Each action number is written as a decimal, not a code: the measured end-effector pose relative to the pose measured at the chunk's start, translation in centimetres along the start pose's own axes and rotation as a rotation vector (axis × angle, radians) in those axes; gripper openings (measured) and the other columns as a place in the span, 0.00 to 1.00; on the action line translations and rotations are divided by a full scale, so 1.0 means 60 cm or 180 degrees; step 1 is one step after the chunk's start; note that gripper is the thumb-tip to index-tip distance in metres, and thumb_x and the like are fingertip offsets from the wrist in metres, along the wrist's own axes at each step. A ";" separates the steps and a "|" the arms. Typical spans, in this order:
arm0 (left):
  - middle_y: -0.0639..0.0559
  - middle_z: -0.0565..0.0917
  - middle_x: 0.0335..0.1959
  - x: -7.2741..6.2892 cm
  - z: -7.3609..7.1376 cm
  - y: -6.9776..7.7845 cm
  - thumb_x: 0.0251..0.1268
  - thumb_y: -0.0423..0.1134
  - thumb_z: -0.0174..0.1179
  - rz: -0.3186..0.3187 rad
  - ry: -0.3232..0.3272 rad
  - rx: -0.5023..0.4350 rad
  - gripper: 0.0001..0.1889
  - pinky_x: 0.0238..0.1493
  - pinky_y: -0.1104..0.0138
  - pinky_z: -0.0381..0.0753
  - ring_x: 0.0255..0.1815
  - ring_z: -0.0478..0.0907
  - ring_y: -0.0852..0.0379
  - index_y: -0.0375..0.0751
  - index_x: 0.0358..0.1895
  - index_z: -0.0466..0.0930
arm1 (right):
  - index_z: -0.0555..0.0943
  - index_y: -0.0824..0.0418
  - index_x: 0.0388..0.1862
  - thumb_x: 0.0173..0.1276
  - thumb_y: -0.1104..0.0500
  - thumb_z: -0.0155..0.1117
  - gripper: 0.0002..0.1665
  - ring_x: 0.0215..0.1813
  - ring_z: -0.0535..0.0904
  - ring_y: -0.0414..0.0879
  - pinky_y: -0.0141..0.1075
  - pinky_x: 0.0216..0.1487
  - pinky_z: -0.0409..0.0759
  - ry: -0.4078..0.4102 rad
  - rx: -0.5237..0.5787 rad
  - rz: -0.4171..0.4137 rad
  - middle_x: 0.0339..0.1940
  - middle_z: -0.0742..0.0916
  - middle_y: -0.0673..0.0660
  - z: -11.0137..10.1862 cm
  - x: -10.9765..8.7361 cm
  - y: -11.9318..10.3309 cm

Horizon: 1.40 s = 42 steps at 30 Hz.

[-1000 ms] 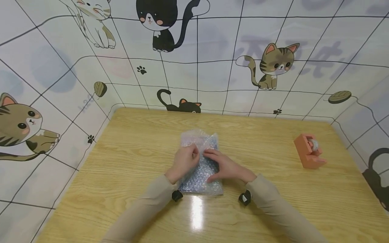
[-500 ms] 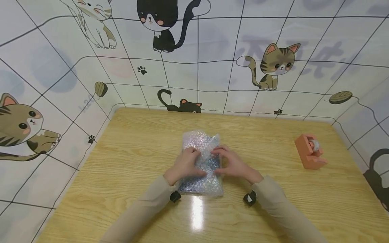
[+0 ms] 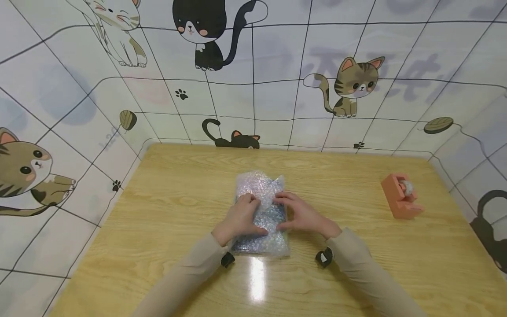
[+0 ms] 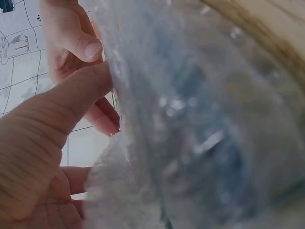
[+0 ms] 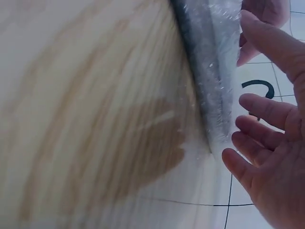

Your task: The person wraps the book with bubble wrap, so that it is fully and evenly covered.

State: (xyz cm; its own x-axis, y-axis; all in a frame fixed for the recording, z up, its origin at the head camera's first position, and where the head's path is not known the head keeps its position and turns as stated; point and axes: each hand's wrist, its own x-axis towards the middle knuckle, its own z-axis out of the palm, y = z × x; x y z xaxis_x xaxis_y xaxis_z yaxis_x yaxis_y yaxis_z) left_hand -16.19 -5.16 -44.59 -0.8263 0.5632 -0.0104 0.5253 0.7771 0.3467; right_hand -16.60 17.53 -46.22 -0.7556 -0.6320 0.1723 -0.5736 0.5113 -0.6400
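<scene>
A flat, rectangular packet in clear bubble wrap (image 3: 270, 216) lies on the wooden table, with something bluish showing through the plastic. My left hand (image 3: 239, 218) rests on its left side, thumb stretched toward the middle of the wrap. The left wrist view has that thumb straight against the plastic and the other fingers partly behind a wrap edge. On the right side, my right hand (image 3: 305, 216) touches the wrap with thumb and fingers spread apart. Its lower fingers are loosely bent beside the packet in the right wrist view. The contents are blurred by the wrap.
An orange tape dispenser (image 3: 401, 198) with a roll of clear tape stands at the table's right side. Cat-patterned sheeting (image 3: 277, 101) rises behind the wooden table (image 3: 178, 189) and along both sides.
My left hand has gone from pinching the wrap to lying on it with its thumb spread. My right hand has shifted slightly right. The loose wrap flap lies flatter.
</scene>
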 end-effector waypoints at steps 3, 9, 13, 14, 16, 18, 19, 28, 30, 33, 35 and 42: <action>0.41 0.72 0.52 -0.004 0.003 -0.003 0.37 0.59 0.74 -0.0049 0.0020 -0.0015 0.41 0.46 0.56 0.78 0.53 0.69 0.46 0.34 0.53 0.74 | 0.72 0.71 0.59 0.50 0.56 0.75 0.39 0.62 0.68 0.63 0.57 0.62 0.65 0.0166 0.0040 -0.0103 0.61 0.73 0.69 -0.005 -0.001 -0.002; 0.41 0.72 0.52 -0.016 0.003 -0.005 0.37 0.57 0.75 -0.0116 0.0060 -0.0130 0.40 0.47 0.55 0.77 0.52 0.69 0.46 0.34 0.52 0.74 | 0.78 0.71 0.50 0.58 0.66 0.68 0.21 0.46 0.79 0.59 0.50 0.42 0.80 0.0922 -0.0059 0.0174 0.46 0.83 0.65 -0.059 -0.039 0.002; 0.40 0.71 0.52 -0.021 0.003 -0.006 0.37 0.57 0.75 -0.0147 0.0065 -0.0122 0.40 0.47 0.55 0.77 0.53 0.68 0.46 0.34 0.52 0.74 | 0.82 0.69 0.43 0.62 0.66 0.64 0.11 0.36 0.79 0.39 0.31 0.33 0.79 0.1558 -0.0337 0.0682 0.36 0.85 0.62 -0.113 -0.090 0.018; 0.40 0.71 0.52 -0.021 0.004 -0.007 0.37 0.57 0.75 -0.0150 0.0064 -0.0112 0.40 0.46 0.55 0.77 0.53 0.68 0.45 0.34 0.52 0.74 | 0.82 0.69 0.41 0.62 0.67 0.64 0.09 0.34 0.78 0.33 0.26 0.31 0.77 0.1742 -0.0384 0.0764 0.34 0.85 0.62 -0.128 -0.104 0.024; 0.40 0.71 0.53 -0.022 0.004 -0.007 0.38 0.57 0.74 -0.0162 0.0060 -0.0101 0.40 0.46 0.55 0.77 0.53 0.68 0.45 0.34 0.53 0.74 | 0.82 0.70 0.39 0.62 0.67 0.63 0.08 0.30 0.72 0.23 0.18 0.29 0.72 0.2054 -0.0501 0.0995 0.31 0.84 0.64 -0.156 -0.133 0.036; 0.40 0.71 0.53 -0.023 0.003 -0.008 0.37 0.57 0.74 -0.0167 0.0062 -0.0088 0.41 0.46 0.55 0.77 0.53 0.68 0.45 0.34 0.53 0.74 | 0.82 0.72 0.37 0.63 0.67 0.62 0.08 0.28 0.67 0.17 0.15 0.28 0.67 0.2321 -0.0626 0.1225 0.31 0.84 0.67 -0.182 -0.162 0.051; 0.40 0.71 0.53 -0.023 0.003 -0.008 0.37 0.57 0.75 -0.0168 0.0065 -0.0086 0.41 0.46 0.55 0.77 0.53 0.68 0.45 0.33 0.54 0.74 | 0.82 0.72 0.38 0.63 0.66 0.62 0.09 0.28 0.65 0.15 0.14 0.28 0.66 0.2422 -0.0736 0.1382 0.31 0.84 0.68 -0.194 -0.176 0.059; 0.41 0.71 0.53 -0.024 0.002 -0.007 0.37 0.58 0.74 -0.0159 0.0060 -0.0063 0.41 0.46 0.55 0.77 0.53 0.69 0.45 0.33 0.54 0.74 | 0.77 0.76 0.43 0.69 0.50 0.54 0.26 0.26 0.68 0.33 0.27 0.21 0.66 0.2096 -0.0847 0.2704 0.36 0.82 0.71 -0.255 -0.268 0.113; 0.41 0.71 0.53 -0.024 0.001 -0.006 0.37 0.58 0.74 -0.0154 0.0058 -0.0055 0.41 0.46 0.55 0.77 0.53 0.68 0.46 0.33 0.54 0.74 | 0.77 0.77 0.42 0.69 0.47 0.54 0.30 0.28 0.71 0.42 0.30 0.21 0.67 0.1928 -0.0821 0.2791 0.35 0.82 0.71 -0.260 -0.277 0.118; 0.41 0.71 0.53 -0.024 0.001 -0.006 0.37 0.58 0.74 -0.0150 0.0061 -0.0071 0.41 0.45 0.55 0.78 0.53 0.68 0.46 0.33 0.54 0.73 | 0.77 0.79 0.41 0.68 0.42 0.52 0.36 0.30 0.73 0.51 0.34 0.22 0.68 0.1648 -0.0785 0.2885 0.34 0.82 0.72 -0.266 -0.284 0.124; 0.41 0.71 0.53 -0.023 0.001 -0.005 0.37 0.58 0.74 -0.0145 0.0062 -0.0082 0.41 0.45 0.55 0.78 0.53 0.68 0.46 0.33 0.54 0.73 | 0.77 0.80 0.42 0.68 0.40 0.51 0.39 0.32 0.73 0.53 0.34 0.23 0.68 0.1513 -0.0712 0.2932 0.36 0.82 0.73 -0.270 -0.287 0.128; 0.41 0.70 0.52 -0.020 0.002 -0.004 0.38 0.57 0.74 -0.0090 0.0075 -0.0122 0.40 0.44 0.56 0.78 0.53 0.68 0.46 0.33 0.53 0.74 | 0.77 0.79 0.45 0.68 0.41 0.52 0.37 0.32 0.70 0.45 0.33 0.25 0.68 0.1439 -0.0302 0.2984 0.40 0.81 0.68 -0.278 -0.296 0.138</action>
State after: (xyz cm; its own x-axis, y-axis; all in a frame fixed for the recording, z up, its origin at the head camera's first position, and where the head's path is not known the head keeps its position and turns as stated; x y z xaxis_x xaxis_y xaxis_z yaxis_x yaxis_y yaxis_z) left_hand -15.31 -5.98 -44.76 -0.8455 0.5340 0.0011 0.4938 0.7811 0.3823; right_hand -13.22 42.70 -42.10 -0.9473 0.3083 -0.0864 0.2960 0.7402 -0.6038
